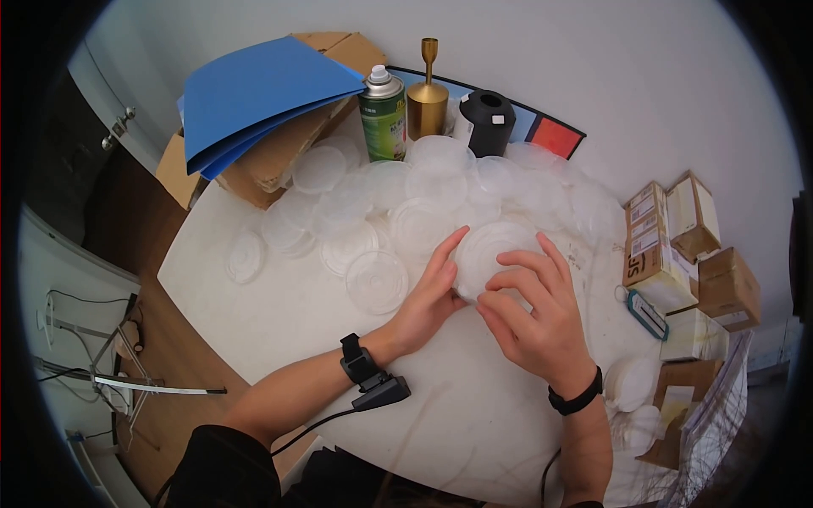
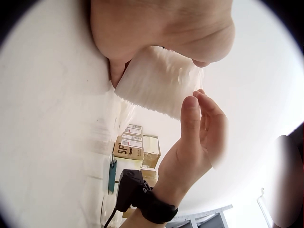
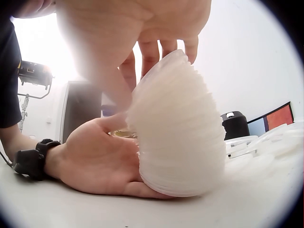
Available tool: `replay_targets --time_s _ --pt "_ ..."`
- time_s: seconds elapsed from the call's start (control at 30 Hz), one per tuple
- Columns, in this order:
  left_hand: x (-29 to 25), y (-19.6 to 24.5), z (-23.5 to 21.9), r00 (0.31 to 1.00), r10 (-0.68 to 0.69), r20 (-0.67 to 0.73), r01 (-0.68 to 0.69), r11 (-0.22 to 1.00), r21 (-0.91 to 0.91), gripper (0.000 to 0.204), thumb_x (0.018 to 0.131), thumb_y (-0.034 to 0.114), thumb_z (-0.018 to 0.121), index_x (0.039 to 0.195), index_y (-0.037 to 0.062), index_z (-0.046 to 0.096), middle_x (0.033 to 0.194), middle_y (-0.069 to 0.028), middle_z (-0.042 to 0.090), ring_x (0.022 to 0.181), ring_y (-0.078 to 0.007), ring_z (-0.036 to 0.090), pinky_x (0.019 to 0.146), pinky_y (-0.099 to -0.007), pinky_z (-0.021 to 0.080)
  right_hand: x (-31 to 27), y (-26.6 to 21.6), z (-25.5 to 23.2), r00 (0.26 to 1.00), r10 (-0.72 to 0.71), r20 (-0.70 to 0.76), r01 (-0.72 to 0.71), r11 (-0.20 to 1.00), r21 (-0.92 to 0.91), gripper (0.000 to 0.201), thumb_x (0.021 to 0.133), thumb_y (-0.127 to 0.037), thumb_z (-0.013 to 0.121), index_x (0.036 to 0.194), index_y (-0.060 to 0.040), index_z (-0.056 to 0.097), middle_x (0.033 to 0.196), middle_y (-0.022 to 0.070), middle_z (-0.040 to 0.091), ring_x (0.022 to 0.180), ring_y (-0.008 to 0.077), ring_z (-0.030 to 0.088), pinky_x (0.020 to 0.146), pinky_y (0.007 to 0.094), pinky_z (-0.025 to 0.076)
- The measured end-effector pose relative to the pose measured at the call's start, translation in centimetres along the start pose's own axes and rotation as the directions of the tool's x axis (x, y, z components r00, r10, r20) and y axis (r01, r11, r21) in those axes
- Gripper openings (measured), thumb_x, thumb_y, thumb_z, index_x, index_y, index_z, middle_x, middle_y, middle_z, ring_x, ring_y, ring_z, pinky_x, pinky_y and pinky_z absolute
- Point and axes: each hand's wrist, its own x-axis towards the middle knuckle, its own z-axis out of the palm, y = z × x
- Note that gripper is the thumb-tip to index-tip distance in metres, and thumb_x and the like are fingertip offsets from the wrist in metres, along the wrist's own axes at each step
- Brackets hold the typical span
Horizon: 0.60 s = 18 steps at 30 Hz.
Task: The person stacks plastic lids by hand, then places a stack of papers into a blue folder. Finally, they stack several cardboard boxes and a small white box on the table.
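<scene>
A tall stack of round translucent plastic lids stands tilted between the two hands, its ridged side plain in the right wrist view. My left hand holds the stack low on its left side, fingers reaching beneath its lower edge. From above and the right, my right hand grips the upper end, thumb on the near side and fingers over the top lid. In the left wrist view the right hand shows beside the stack.
Many loose lids spread over the white table behind the stack. At the back stand a green spray can, a brass candlestick, a black cylinder and blue folders on cardboard. Small boxes line the right edge.
</scene>
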Motion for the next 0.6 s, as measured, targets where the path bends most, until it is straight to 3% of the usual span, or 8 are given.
replay_targets --time_s 0.2,0.3,0.37,0.5,0.6 --pt "-0.1 -0.1 -0.1 1.000 0.018 -0.002 -0.018 0.998 -0.052 0.067 0.113 0.049 0.035 0.168 0.0230 0.009 0.165 -0.0071 0.029 0.150 -0.0226 0.034 0.120 -0.0462 0.033 0.0 -0.5 0.9 1.000 0.021 -0.023 -0.021 0.999 -0.024 0.012 0.079 -0.008 0.077 0.088 -0.0071 0.070 0.116 0.0079 0.067 0.118 0.0284 0.062 0.114 0.0556 0.043" --pt "-0.2 0.0 -0.1 1.000 0.015 0.010 -0.014 0.994 -0.109 0.068 0.112 0.042 0.043 0.168 0.0211 0.010 0.164 -0.0067 0.030 0.149 -0.0218 0.036 0.118 -0.0431 0.037 -0.2 -0.5 1.0 1.000 0.002 -0.004 -0.002 0.997 -0.071 0.014 0.078 -0.012 0.079 0.090 -0.0077 0.071 0.117 0.0076 0.067 0.120 0.0292 0.062 0.114 0.0568 0.042" --pt "-0.2 -0.2 -0.2 1.000 0.005 -0.004 -0.005 1.000 -0.019 0.070 0.110 0.035 0.049 0.168 0.0192 0.011 0.164 -0.0068 0.030 0.147 -0.0214 0.038 0.116 -0.0407 0.039 0.1 -1.1 0.6 0.999 0.025 0.034 -0.024 0.999 -0.046 0.016 0.079 -0.014 0.079 0.092 -0.0078 0.071 0.118 0.0075 0.067 0.122 0.0298 0.061 0.115 0.0573 0.041" --pt "-0.1 -0.6 -0.7 1.000 0.002 -0.031 -0.003 1.000 -0.004 0.075 0.106 0.022 0.059 0.166 0.0137 0.015 0.162 -0.0076 0.033 0.144 -0.0208 0.041 0.114 -0.0369 0.042 0.5 -1.3 -0.1 0.999 0.031 0.014 -0.032 0.995 0.090 0.022 0.081 -0.017 0.078 0.099 -0.0062 0.070 0.111 0.0083 0.068 0.117 0.0313 0.063 0.115 0.0560 0.039" --pt "-0.5 0.1 -0.2 0.997 -0.072 0.020 0.072 0.997 -0.007 0.074 0.104 0.025 0.061 0.165 0.0104 0.021 0.158 -0.0078 0.039 0.143 -0.0205 0.043 0.115 -0.0372 0.041 -0.5 -0.1 -0.5 0.914 0.217 -0.342 -0.116 0.949 0.293 0.017 0.090 -0.014 0.072 0.103 -0.0038 0.069 0.101 0.0090 0.071 0.107 0.0260 0.067 0.108 0.0475 0.045"
